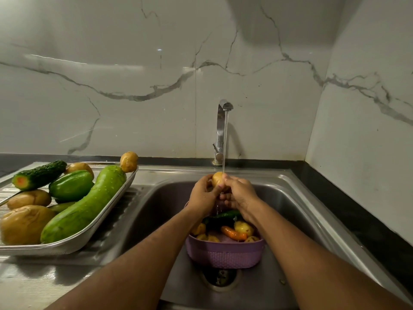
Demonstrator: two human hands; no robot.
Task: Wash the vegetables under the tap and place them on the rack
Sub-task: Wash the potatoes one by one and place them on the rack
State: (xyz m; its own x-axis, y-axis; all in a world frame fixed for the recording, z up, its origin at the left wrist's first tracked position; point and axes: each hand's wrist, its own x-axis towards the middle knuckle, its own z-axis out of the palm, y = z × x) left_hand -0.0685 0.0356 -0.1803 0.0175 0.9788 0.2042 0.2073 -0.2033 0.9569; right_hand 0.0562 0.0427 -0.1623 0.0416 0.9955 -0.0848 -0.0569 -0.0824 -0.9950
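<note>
Over the steel sink (290, 198), my left hand (204, 195) and my right hand (240, 194) together grip a small potato (217, 179) under the water running from the chrome tap (221, 130). Below my hands a purple basket (225, 253) stands in the sink and holds small potatoes, a carrot (233, 233) and a dark green cucumber (225, 214). On the drainboard to the left, a metal rack tray (73, 241) carries a long green gourd (87, 204), a green pepper (70, 186), a bitter gourd (39, 175) and several potatoes, one (129, 161) perched at its far corner.
A marble-patterned wall rises behind the sink and on the right. A black counter strip (357, 209) runs along the right side. The sink drain (220, 278) lies open just in front of the basket.
</note>
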